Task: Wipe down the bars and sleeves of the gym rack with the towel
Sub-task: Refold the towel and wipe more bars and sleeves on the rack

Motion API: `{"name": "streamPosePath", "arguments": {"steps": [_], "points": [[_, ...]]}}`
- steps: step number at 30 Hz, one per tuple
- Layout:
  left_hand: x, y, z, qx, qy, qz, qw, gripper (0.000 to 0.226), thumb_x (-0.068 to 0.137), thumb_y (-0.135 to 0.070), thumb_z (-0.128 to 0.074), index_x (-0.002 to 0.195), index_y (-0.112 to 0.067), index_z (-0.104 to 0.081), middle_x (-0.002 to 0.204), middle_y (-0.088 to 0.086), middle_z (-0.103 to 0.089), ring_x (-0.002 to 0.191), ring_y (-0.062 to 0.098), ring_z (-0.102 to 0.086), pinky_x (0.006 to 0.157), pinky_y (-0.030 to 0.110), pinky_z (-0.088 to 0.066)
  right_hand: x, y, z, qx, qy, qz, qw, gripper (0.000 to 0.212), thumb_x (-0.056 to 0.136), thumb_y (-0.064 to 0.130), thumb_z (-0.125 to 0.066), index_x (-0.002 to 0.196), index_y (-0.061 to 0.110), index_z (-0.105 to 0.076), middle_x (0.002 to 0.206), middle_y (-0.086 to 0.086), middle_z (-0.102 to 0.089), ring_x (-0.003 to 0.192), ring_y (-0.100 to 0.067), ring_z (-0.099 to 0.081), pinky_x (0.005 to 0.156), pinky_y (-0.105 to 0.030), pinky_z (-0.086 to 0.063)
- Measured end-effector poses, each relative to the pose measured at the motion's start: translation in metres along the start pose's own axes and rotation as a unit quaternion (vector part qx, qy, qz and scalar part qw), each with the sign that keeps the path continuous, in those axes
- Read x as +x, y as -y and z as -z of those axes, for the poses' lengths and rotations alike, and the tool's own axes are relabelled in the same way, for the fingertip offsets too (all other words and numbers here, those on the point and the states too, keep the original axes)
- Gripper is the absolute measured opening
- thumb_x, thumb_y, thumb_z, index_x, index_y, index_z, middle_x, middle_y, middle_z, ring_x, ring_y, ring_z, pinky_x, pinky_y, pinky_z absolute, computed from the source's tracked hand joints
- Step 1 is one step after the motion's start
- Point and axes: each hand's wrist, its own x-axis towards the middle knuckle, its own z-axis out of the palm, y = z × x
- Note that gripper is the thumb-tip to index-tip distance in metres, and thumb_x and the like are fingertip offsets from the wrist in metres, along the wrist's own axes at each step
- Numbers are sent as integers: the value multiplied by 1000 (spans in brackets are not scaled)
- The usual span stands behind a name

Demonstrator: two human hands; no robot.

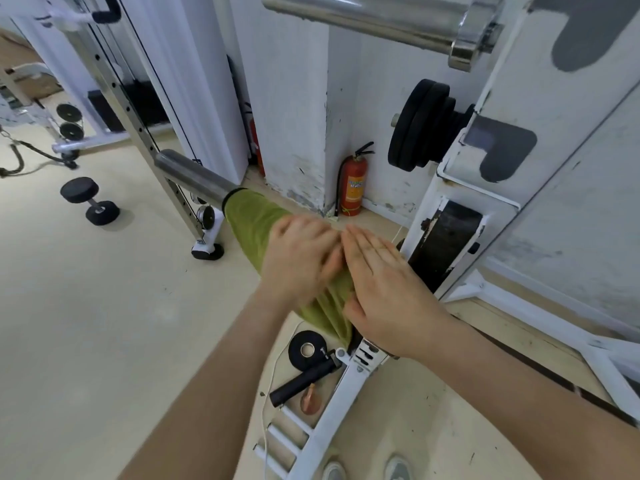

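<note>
Under both palms lies the green towel (249, 220), draped over the rack's steel sleeve (194, 174), whose long axis runs away beyond the left hand (298, 258). That hand, nearer the bare steel, presses flat, though blurred. Touching it, the right hand (374, 282) lies flat, fingers straight.

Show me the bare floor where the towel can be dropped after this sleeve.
Widest bare floor: left of the left forearm, bordered on the far side by the dumbbell and the rack foot. A smaller patch lies right of the white frame, near the shoes. Crowded: under the towel, where a small plate, black handle and cord lie.
</note>
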Motion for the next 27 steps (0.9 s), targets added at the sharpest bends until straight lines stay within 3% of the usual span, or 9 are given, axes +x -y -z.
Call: {"name": "streamPosePath", "arguments": {"steps": [4, 9, 12, 14, 16, 20, 22, 24, 27], "points": [[33, 70, 22, -32, 1, 177, 984, 47, 94, -34, -27, 73, -15, -66, 90, -2, -65, 93, 18, -50, 103, 46, -32, 0, 1, -6, -56, 5, -9, 998, 67, 86, 32, -49, 141, -6, -39, 146, -25, -40, 136, -35, -40, 113, -43, -23], [24, 64, 3, -135, -107, 347, 922, 47, 94, -37, -49, 135, -15, -52, 151, 8, -37, 141, 26, -28, 117, 44, -19, 2, 8, -2, -74, 31, -41, 996, 69, 91, 27, -57, 145, -8, -30, 149, -27, -33, 139, -36, -34, 114, -47, -30], [13, 31, -1, -362, -240, 489, 756, 83, 73, -44, -75, 141, -11, -39, 138, 5, -50, 126, 19, -49, 107, 36, -41, 23, 11, 6, -99, 109, -72, 986, 66, 95, 35, -49, 144, -1, -22, 140, -20, -42, 127, -32, -43, 101, -39, -38], [12, 16, 1, -531, -242, 546, 601, 76, 68, -34, -84, 132, -10, -49, 120, 3, -64, 109, 19, -63, 93, 32, -52, 34, 9, 9, -93, 91, -72, 989, 52, 94, 39, -50, 129, 4, -35, 119, -12, -56, 102, -29, -56, 69, -36, -40], [17, 6, 1, -611, -173, 558, 534, 52, 70, -30, -83, 113, -6, -63, 105, 10, -72, 97, 28, -69, 86, 42, -57, 38, 10, 11, -90, 72, -75, 991, 46, 92, 42, -51, 120, 8, -40, 110, -10, -58, 93, -28, -59, 60, -33, -34], [5, -11, 12, -568, -89, 549, 607, 41, 75, -47, -74, 97, -12, -68, 97, 6, -73, 90, 24, -70, 87, 44, -56, 28, 11, 5, -69, 10, -27, 997, 49, 94, 39, -47, 131, 8, -42, 121, -9, -56, 107, -25, -54, 82, -36, -46], [-13, -19, 23, -518, -46, 512, 684, 20, 87, -40, -67, 86, -20, -65, 93, -1, -72, 89, 17, -69, 84, 36, -56, 10, 3, 9, 51, -50, 32, 997, 41, 94, 24, -51, 132, 8, -52, 126, -8, -57, 112, -24, -54, 92, -37, -48], [-30, -26, 40, -423, -29, 480, 768, 11, 90, -31, -65, 83, -23, -64, 91, -3, -71, 84, 14, -67, 78, 32, -55, -23, -10, 12, 127, -141, 65, 980, 30, 92, 14, -51, 118, 9, -65, 116, -4, -63, 103, -19, -59, 84, -29, -52], [-35, -38, 75, -467, -115, 433, 762, 3, 85, -21, -72, 88, -21, -71, 81, -4, -75, 74, 8, -71, 64, 20, -55, -78, -31, 13, 100, -203, -79, 971, 20, 91, 28, -51, 96, 15, -66, 91, 3, -61, 75, -13, -56, 60, -13, -39]]}}
